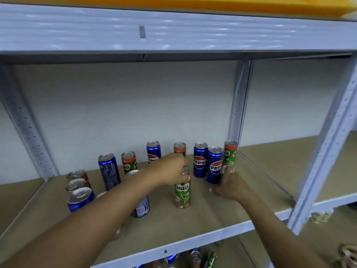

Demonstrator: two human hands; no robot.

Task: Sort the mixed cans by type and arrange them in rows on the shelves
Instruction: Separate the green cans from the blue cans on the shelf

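Slim cans stand mixed on the brown shelf. My left hand grips the top of a green Milo can standing near the middle. My right hand holds the lower part of another green Milo can at the right, next to the upright post. Two blue Pepsi cans stand just left of that can. Further back are a Pepsi can, a Milo can partly hidden by my left hand, and a Milo can.
A tall blue can and a cluster of several cans stand at the left; another blue can is half hidden under my left forearm. Grey posts frame the bay. More cans lie on the shelf below.
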